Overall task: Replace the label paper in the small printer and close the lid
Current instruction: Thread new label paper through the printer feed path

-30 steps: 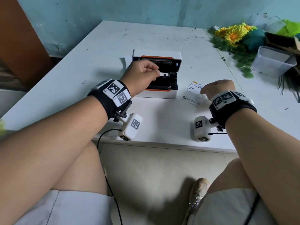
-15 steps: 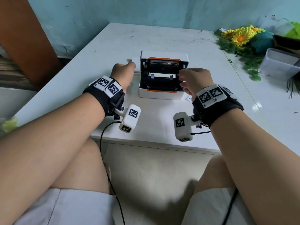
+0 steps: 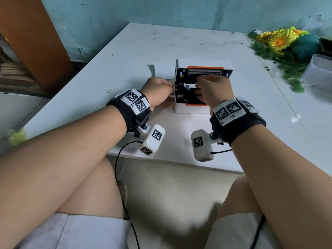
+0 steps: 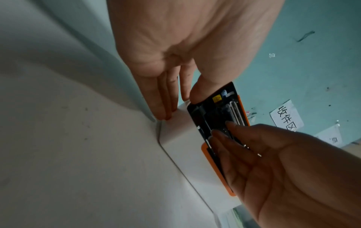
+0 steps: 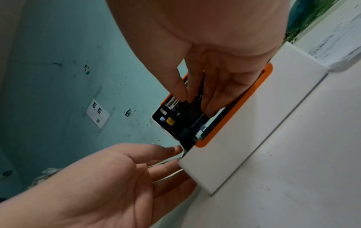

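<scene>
The small white printer (image 3: 190, 109) with an orange rim stands mid-table, its lid (image 3: 204, 62) raised and the black bay exposed. My left hand (image 3: 158, 91) lies against the printer's left side with straight fingers (image 4: 162, 100), and its thumb touches the lid's corner. My right hand (image 3: 212, 89) reaches into the bay from above. Its fingers (image 5: 213, 95) touch the black inside, and I see nothing pinched between them. A white stack of label paper (image 3: 163, 70) lies behind the printer's left corner. A printed label sheet (image 5: 339, 46) lies on the table to the printer's right.
Artificial sunflowers (image 3: 280, 40) and a clear plastic tub (image 3: 319, 72) sit at the table's far right. A brown panel (image 3: 34, 36) stands at the left, against the teal wall. The table's front edge (image 3: 170, 161) runs just beyond my knees.
My left hand has left the bay and gone to the printer's left side. My right hand has come from the label sheet on the table into the open bay.
</scene>
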`<state>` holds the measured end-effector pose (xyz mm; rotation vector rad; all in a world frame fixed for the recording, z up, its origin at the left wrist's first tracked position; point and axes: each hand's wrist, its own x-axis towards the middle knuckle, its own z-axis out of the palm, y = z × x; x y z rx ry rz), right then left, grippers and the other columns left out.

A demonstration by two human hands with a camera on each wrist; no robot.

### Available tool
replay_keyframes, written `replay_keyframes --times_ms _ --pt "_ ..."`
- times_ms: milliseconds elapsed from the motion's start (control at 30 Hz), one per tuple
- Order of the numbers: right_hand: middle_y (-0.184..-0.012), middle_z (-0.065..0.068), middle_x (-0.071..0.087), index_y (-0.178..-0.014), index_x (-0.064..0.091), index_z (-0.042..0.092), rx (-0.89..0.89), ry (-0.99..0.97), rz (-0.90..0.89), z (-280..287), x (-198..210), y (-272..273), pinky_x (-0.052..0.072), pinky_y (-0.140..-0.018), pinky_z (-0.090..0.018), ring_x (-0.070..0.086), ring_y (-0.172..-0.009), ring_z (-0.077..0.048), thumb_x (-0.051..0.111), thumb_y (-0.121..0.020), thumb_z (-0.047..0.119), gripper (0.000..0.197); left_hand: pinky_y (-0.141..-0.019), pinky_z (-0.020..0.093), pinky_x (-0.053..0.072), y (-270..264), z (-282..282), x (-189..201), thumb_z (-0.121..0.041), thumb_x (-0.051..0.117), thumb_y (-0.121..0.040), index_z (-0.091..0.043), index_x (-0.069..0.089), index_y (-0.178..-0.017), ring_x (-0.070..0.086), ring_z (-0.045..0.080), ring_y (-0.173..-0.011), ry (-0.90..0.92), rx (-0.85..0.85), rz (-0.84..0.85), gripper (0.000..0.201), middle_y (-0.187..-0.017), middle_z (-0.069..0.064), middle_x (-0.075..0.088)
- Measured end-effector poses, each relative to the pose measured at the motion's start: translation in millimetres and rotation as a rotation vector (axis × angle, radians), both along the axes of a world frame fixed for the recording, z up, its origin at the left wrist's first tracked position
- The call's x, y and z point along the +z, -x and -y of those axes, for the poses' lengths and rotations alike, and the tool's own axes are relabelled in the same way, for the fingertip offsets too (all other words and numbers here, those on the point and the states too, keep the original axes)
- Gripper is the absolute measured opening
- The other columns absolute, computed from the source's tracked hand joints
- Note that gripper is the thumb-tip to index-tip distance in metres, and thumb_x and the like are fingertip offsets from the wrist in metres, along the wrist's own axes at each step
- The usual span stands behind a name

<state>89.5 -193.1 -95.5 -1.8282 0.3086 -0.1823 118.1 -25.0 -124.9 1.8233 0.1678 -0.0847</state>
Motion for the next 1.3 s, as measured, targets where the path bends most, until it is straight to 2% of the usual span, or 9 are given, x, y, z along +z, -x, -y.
replay_keyframes --times_ms 67,167,267,500,634,800,967,1101,1301 --pt "-0.076 -0.016 0.063 -0.105 0.069 -0.009 0.006 0.019 0.005 -2 1 1 0.061 -0.076 -0.043 0.056 -0.070 -0.021 0.058 -0.077 0.020 0.041 -0.089 0.044 0.064 -4 -4 4 -0.010 0.065 -0.096 -0.016 0.075 -0.096 0.075 0.025 -0.092 -0.072 0.017 0.069 0.011 -0.109 0.011 0.077" --pt "-0.073 -0.005 0.064 -0.096 0.073 -0.008 0.068 0.033 -0.005 -6 7 9 0.047 -0.059 -0.028 0.058 -0.057 -0.016 0.062 -0.088 0.016 0.028 -0.096 0.028 0.055 -15 -13 12 -0.013 0.059 -0.094 -0.016 0.080 -0.105 0.072 0.022 -0.108 -0.364 0.077 0.247 0.024 -0.113 0.003 0.078" --pt "-0.070 -0.003 0.071 -0.085 0.073 0.007 0.188 -0.094 -0.052 -12 9 14 0.045 -0.045 -0.019 0.065 -0.052 -0.015 0.064 -0.098 0.012 0.016 -0.106 0.038 0.053 -27 -17 19 -0.021 0.052 -0.093 -0.020 0.081 -0.106 0.068 0.028 -0.119 -0.511 0.067 0.251 0.032 -0.126 0.004 0.076" --pt "-0.085 -0.003 0.077 -0.095 0.072 0.016 0.265 -0.150 -0.099 -17 5 10 0.061 -0.066 -0.028 0.077 -0.071 -0.018 0.062 -0.104 0.014 0.014 -0.110 0.043 0.040 -51 -13 1 -0.029 0.052 -0.082 -0.028 0.071 -0.122 0.047 0.040 -0.140 -0.856 -0.136 -0.007 0.045 -0.157 0.008 0.049" --pt "-0.086 -0.004 0.076 -0.094 0.072 0.017 0.273 -0.153 -0.111 -18 3 7 0.058 -0.060 -0.025 0.073 -0.063 -0.015 0.061 -0.103 0.013 0.015 -0.087 0.038 0.044 -49 -11 -7 -0.035 0.051 -0.080 -0.026 0.070 -0.106 0.058 0.044 -0.116 -0.941 -0.143 -0.081 0.034 -0.133 0.016 0.058" --pt "-0.067 0.001 0.067 -0.093 0.077 0.007 0.162 -0.058 -0.086 -15 1 0 0.027 -0.039 -0.016 0.039 -0.037 -0.008 0.065 -0.099 0.013 0.015 -0.080 0.042 0.041 -50 -9 -8 -0.024 0.042 -0.070 -0.019 0.066 -0.088 0.055 0.042 -0.112 -0.888 -0.131 -0.046 0.031 -0.111 0.013 0.061" --pt "-0.064 0.004 0.066 -0.095 0.076 -0.002 0.086 -0.027 -0.071 -9 1 -4 0.027 -0.041 -0.019 0.037 -0.044 -0.011 0.064 -0.096 0.013 0.020 -0.102 0.036 0.051 -48 -12 -8 -0.008 0.056 -0.089 -0.024 0.079 -0.105 0.062 0.031 -0.112 -0.688 -0.150 0.045 0.032 -0.116 0.007 0.072" --pt "-0.052 0.003 0.052 -0.087 0.071 0.008 0.107 -0.041 -0.105 -11 1 1 0.025 -0.038 -0.014 0.034 -0.037 -0.009 0.065 -0.095 0.009 0.010 -0.080 0.029 0.037 -54 -13 -3 0.001 0.056 -0.090 -0.018 0.059 -0.092 0.044 0.021 -0.088 -0.541 -0.138 0.035 0.019 -0.094 0.008 0.051" --pt "-0.057 0.000 0.034 -0.065 0.046 0.020 0.023 -0.041 -0.119 -6 6 -3 0.021 -0.050 -0.026 0.025 -0.045 -0.016 0.067 -0.087 0.016 0.031 -0.086 0.024 0.045 -54 -14 1 -0.003 0.065 -0.093 -0.010 0.079 -0.111 0.063 0.023 -0.102 -0.517 -0.106 0.047 0.023 -0.105 0.005 0.069"
